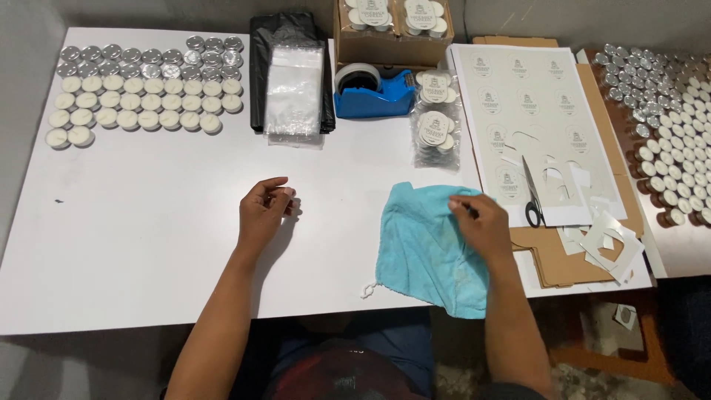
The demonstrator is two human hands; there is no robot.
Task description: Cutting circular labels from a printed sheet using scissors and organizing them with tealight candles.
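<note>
Both hands rest low in the middle of the frame on the white worktop (148, 244). Left hand (263, 211) lies just left of centre with its fingers curled in, thumb and fingertips pinched on a small pale item (287, 192) too tiny to make out. Right hand (485, 226) sits right of centre on a light blue cloth (422, 248), fingers bent and closed on a thin dark object (469, 210) whose kind cannot be told; its palm presses the cloth's upper right part. That cloth lies crumpled at the worktop's near edge, one corner hanging over it.

Upper left of the frame holds rows of small white candles in metal cups (141, 92), some turned silver side up. At top centre a black plastic bag (285, 44) lies under a stack of clear bags (294, 92), and just to the right stands a blue tape dispenser (374, 90). Behind it is a cardboard box (389, 37) of packed candles, and two clear filled packets (435, 111) lie beside the dispenser. Right of centre a sheet of round labels (526, 104) is spread out, partly cut, with scissors (533, 196) on its lower part and paper offcuts (607, 241) near them. More candles (666, 126) fill the far right edge.
</note>
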